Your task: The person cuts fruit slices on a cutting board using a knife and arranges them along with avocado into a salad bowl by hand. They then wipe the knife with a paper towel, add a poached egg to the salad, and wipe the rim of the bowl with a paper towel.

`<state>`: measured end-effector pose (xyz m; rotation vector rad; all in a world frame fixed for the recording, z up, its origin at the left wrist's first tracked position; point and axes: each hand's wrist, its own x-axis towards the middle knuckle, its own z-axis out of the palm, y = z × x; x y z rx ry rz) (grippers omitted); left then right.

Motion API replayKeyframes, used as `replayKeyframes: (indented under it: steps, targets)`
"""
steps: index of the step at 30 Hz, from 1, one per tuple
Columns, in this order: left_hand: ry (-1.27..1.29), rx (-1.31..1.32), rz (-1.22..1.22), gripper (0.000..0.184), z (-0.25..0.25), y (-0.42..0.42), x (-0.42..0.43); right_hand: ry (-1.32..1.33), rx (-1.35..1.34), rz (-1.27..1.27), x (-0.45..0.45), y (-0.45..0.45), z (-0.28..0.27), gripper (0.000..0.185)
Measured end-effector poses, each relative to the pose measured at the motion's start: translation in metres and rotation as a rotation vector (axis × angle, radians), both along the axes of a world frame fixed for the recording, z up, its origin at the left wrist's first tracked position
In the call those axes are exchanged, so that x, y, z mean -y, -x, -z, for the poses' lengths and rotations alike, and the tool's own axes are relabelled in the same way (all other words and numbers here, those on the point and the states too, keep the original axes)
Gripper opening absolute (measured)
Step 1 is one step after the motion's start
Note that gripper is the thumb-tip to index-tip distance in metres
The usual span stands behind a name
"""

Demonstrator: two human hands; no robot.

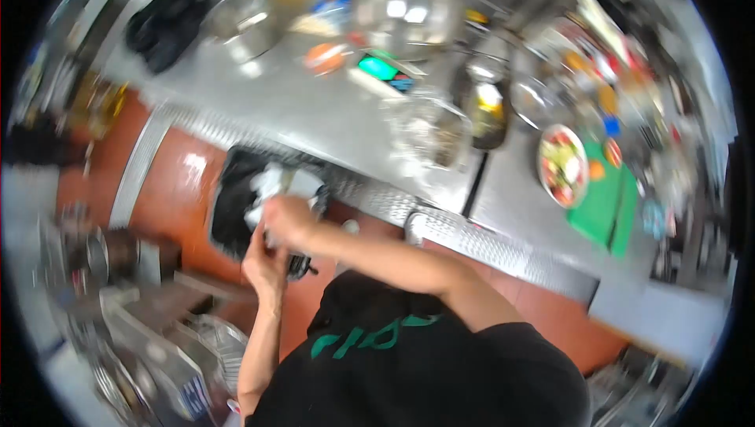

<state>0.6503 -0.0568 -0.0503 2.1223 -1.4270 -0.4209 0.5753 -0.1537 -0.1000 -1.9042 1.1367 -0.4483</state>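
Observation:
Both hands are close together above a black-lined waste bin [228, 205] on the floor beside the counter. White crumpled waste [275, 182] lies in the bin, just beyond the hands. My right hand [291, 221] is closed, its fingers curled over the bin's near side. Just below it, my left hand [266, 266] has its fingers bent up against the right hand. Motion blur and the hands themselves hide whatever is between the fingers.
Along the steel counter [314, 104] stand a large metal bowl [407, 14], a pot [244, 27], a clear plastic bag [429, 134] and a device with a green screen [378, 68]. An oval bowl of salad [562, 166] is next to a green cutting board [598, 211]. Shelves with pans [118, 250] stand left.

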Motion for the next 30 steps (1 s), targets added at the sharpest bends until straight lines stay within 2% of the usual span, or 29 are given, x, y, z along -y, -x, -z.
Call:
replayKeyframes:
  steps: [1,2,3,4,6,7,9,10,11,12,13,14,15,16,17,18,19,20,22,23,24,26,27,28,29,30]
  targets:
    - [0.206,-0.052,0.023,0.036,0.041,-0.020,0.000,-0.036,-0.070,-0.046,-0.007,-0.003,-0.019,0.010]
    - [0.054,0.012,-0.062,0.026,0.040,-0.026,0.010,0.015,0.044,-0.073,-0.015,0.008,-0.036,0.027]
    - [0.077,-0.329,-0.183,0.020,0.078,-0.055,0.010,0.038,0.057,-0.055,-0.024,0.027,-0.053,0.038]
    - [-0.220,0.059,-0.132,0.026,0.079,-0.069,0.016,0.067,0.074,-0.048,-0.031,0.048,-0.063,0.049]
    - [0.017,-0.284,0.002,0.035,0.204,-0.147,0.002,0.086,-0.018,-0.037,-0.045,0.102,-0.049,0.062]
    - [-0.098,-0.171,-0.041,0.036,0.203,-0.151,0.007,0.104,-0.060,0.018,-0.060,0.135,-0.041,0.060]
    - [-0.255,-0.060,-0.071,0.038,0.213,-0.139,0.005,-0.063,-0.113,0.178,-0.113,0.217,-0.038,0.056]
    - [-0.322,-0.056,-0.060,0.040,0.222,-0.126,0.002,-0.287,0.034,0.187,-0.141,0.264,-0.050,0.054]
    - [-0.407,-0.084,-0.032,0.041,0.230,-0.102,-0.005,-0.393,0.079,0.129,-0.180,0.302,-0.031,0.054]
    - [-0.504,-0.154,0.032,0.042,0.235,-0.071,-0.011,-0.365,0.194,0.316,-0.239,0.325,-0.003,0.051]
    - [-0.620,-0.305,0.147,0.043,0.237,-0.016,-0.019,-0.440,0.326,0.283,-0.284,0.355,-0.009,0.049]
    - [-0.744,-0.489,0.302,0.044,0.241,0.044,-0.029,-0.751,0.210,0.435,-0.337,0.372,0.015,0.046]
    - [-0.688,-1.100,0.639,0.042,0.229,0.109,-0.055,-0.687,0.364,0.484,-0.390,0.384,0.033,0.044]
    - [-0.998,-0.986,0.749,0.039,0.171,0.210,-0.075,-0.626,0.513,0.524,-0.436,0.397,0.047,0.042]
    - [-1.141,-0.921,0.831,0.043,0.178,0.265,-0.102,-0.619,0.528,0.539,-0.476,0.412,0.064,0.042]
    - [-1.282,-0.731,1.171,0.045,0.137,0.328,-0.126,-0.576,0.732,0.639,-0.507,0.423,0.077,0.040]
    - [-1.358,-0.700,1.438,0.046,0.160,0.360,-0.150,-0.526,0.949,0.738,-0.532,0.430,0.083,0.038]
    - [-1.487,-0.551,1.634,0.036,0.110,0.407,-0.174,-0.843,1.075,0.822,-0.539,0.454,0.027,0.039]
    - [-1.467,-0.264,1.865,0.029,0.134,0.445,-0.194,-0.646,0.880,0.833,-0.579,0.482,0.061,0.041]
    - [-1.405,-0.159,1.952,0.026,0.128,0.471,-0.202,-0.882,0.843,0.907,-0.578,0.511,0.014,0.045]
    - [-1.461,-0.136,1.928,0.027,0.122,0.490,-0.206,-1.023,0.864,0.979,-0.583,0.525,0.023,0.047]
    - [-1.425,-0.089,1.937,0.027,0.091,0.530,-0.213,-0.865,0.732,0.798,-0.584,0.560,0.075,0.046]
    - [-1.446,-0.045,1.930,0.027,0.081,0.542,-0.215,-0.689,0.579,0.645,-0.582,0.586,0.094,0.041]
    - [-1.451,-0.116,1.797,0.026,0.073,0.559,-0.216,-0.637,0.494,0.674,-0.578,0.622,0.104,0.041]
    - [-1.449,-0.185,1.667,0.024,0.068,0.580,-0.219,-0.586,0.410,0.833,-0.570,0.671,0.112,0.041]
    - [-1.467,-0.152,1.674,0.024,0.064,0.602,-0.224,-0.521,0.313,1.009,-0.564,0.725,0.121,0.042]
